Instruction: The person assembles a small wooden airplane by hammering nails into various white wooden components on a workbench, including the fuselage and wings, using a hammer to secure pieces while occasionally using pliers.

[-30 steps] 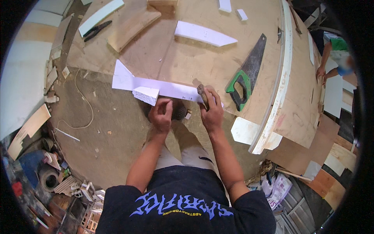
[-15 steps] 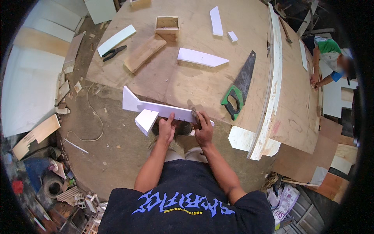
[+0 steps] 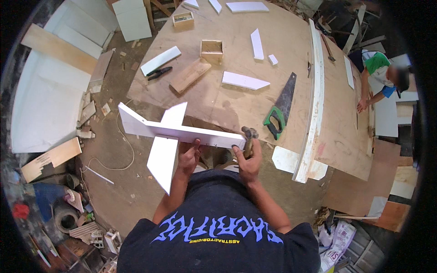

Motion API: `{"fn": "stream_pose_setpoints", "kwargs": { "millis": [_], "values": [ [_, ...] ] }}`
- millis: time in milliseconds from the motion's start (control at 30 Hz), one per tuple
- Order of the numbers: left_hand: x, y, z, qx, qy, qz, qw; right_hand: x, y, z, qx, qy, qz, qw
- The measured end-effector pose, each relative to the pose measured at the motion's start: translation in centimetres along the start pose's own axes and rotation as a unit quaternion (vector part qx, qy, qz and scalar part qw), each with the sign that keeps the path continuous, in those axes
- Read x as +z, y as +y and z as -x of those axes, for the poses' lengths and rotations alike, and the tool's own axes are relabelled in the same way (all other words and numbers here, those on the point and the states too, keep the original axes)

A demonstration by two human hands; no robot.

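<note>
While the left hand (image 3: 189, 159) grips the white board (image 3: 182, 132) above the floor (image 3: 104, 200) near the surface (image 3: 209, 102), and the right hand (image 3: 249, 166) clasps its end together with what seems a hammer (image 3: 250, 133), that shared grip could slip, letting it tip downward.

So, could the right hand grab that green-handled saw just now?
Probably not without freeing itself first: the right hand already holds a hammer, thumb against the white board, though the saw lies uncovered nearby.
</note>
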State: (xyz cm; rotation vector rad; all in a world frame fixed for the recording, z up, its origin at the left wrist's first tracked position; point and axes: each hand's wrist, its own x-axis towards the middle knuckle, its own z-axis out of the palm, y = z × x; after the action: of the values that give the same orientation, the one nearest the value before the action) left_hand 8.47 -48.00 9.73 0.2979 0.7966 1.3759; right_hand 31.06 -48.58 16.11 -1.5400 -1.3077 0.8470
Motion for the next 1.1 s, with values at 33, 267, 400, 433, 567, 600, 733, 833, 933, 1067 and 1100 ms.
{"fn": "stream_pose_setpoints", "kwargs": {
  "millis": [33, 267, 400, 433, 567, 600, 733, 833, 933, 1067, 1100],
  "values": [
    [0.1, 1.8, -0.1, 0.037, -0.081, -0.004, 0.996, 0.0, -0.9, 0.0, 0.043, -0.002, -0.040, 0.998],
    [3.6, 9.5, -1.6, 0.073, -0.090, -0.233, 0.965, -0.1, -4.9, -0.3, 0.110, -0.056, -0.052, 0.991],
    [4.3, 10.4, -2.7, 0.123, -0.092, -0.331, 0.931, -0.2, -5.1, -0.8, 0.101, -0.074, -0.019, 0.992],
    [4.7, 10.4, -3.0, 0.124, -0.094, -0.341, 0.927, -0.3, -5.2, -1.1, 0.105, -0.075, -0.006, 0.992],
    [5.6, 9.9, -4.7, 0.069, -0.067, -0.276, 0.956, -2.0, -6.5, -3.5, 0.091, -0.109, 0.073, 0.987],
    [5.9, 9.6, -5.4, 0.074, -0.074, -0.258, 0.960, -2.9, -7.4, -4.8, 0.097, -0.135, 0.090, 0.982],
    [7.5, 9.6, -8.2, 0.072, -0.084, -0.246, 0.963, -4.9, -7.5, -9.4, 0.075, -0.232, 0.108, 0.964],
    [8.2, 9.4, -10.5, 0.079, -0.108, -0.241, 0.961, -4.8, -7.2, -12.2, -0.002, -0.239, 0.021, 0.971],
    [9.7, 9.1, -11.6, 0.063, -0.092, -0.223, 0.968, -4.2, -6.3, -13.8, -0.028, -0.251, -0.001, 0.968],
    [11.7, 8.7, -13.7, 0.050, -0.072, -0.163, 0.983, -2.8, -5.2, -14.5, 0.005, -0.232, -0.089, 0.969],
    [12.1, 8.7, -13.9, 0.058, -0.068, -0.159, 0.983, -2.2, -5.1, -14.6, 0.026, -0.219, -0.133, 0.966]
  ]
}}
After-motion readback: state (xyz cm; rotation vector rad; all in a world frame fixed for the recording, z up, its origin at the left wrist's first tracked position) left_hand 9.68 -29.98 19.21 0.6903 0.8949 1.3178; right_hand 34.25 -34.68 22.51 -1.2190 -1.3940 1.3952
